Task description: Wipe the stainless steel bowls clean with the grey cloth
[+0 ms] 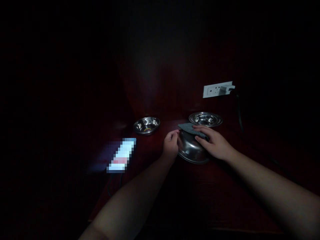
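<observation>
A shiny steel bowl is tilted over, its rounded outside facing up and toward me, its rim low at the front. My left hand grips the bowl's left side with the fingers curled behind it. On the bowl's upper right lies my right hand, closed on a grey-green cloth pressed against the metal. Part of the cloth is hidden under the fingers.
Another steel bowl stands behind on the left, and stacked steel dishes stand behind on the right. A lit, blurred screen lies at the left. A wall socket holds a plug with a dark cable hanging down. Surroundings are very dark.
</observation>
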The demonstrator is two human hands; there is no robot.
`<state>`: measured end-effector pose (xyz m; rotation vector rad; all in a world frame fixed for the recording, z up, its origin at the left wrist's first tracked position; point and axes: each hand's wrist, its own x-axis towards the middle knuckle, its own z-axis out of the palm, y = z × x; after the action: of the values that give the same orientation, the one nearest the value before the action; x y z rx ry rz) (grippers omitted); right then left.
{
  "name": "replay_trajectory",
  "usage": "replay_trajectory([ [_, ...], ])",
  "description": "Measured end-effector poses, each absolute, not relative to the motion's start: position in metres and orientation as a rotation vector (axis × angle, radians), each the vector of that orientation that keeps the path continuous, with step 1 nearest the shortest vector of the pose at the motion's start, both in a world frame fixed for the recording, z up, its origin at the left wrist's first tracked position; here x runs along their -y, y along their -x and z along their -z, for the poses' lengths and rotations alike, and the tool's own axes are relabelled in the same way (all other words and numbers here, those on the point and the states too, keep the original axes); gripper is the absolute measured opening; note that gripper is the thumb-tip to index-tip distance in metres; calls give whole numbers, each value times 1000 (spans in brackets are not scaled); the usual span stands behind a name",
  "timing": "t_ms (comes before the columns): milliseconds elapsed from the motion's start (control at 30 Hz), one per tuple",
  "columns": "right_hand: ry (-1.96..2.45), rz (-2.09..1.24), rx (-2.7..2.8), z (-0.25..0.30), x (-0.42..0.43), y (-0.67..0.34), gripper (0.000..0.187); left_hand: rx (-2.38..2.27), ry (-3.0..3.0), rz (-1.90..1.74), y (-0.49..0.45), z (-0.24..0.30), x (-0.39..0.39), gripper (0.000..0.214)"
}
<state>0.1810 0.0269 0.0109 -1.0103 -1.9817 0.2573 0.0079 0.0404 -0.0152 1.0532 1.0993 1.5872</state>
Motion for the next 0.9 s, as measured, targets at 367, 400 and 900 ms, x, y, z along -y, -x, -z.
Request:
replay_trajectory([
  [367, 1011, -360, 1980, -14, -25, -182, 38, -1093, -1067, -1614, -9, 15, -40, 20],
  [400, 1000, -376, 1981, -15, -24, -182, 38, -1095, -1064, -1617, -9, 15, -40, 19],
  [900, 983, -443, 1881, -27, -9, -187, 31, -995, -931, -1585, -10, 16, -40, 20],
])
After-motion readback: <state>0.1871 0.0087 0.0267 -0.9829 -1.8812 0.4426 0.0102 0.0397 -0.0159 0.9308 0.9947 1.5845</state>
